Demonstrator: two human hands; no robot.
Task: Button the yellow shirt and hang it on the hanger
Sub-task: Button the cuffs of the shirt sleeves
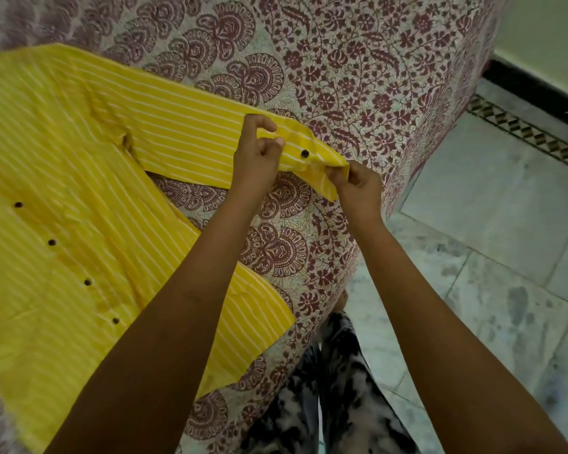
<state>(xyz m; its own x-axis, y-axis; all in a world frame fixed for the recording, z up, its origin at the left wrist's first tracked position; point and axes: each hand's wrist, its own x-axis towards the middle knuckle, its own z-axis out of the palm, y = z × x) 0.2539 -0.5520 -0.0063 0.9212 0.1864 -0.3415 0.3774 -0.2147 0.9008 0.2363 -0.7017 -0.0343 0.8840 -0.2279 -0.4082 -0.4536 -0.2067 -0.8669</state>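
On the bed point(374, 77), the yellow shirt point(63, 191) lies spread; near the bed's edge your left hand point(259, 152) and right hand point(354, 185) pinch its cuff point(322, 156). Keep it taut and work the dark button point(304, 154) through.

Matt striped cloth was seen in the yellow shirt point(63, 178), printed cloth in the bedspread point(358, 77) beneath it, smooth stone in the floor point(489, 198).

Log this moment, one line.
left hand: pinches sleeve cuff | right hand: pinches its end | yellow shirt: on bedspread | hanger: not seen
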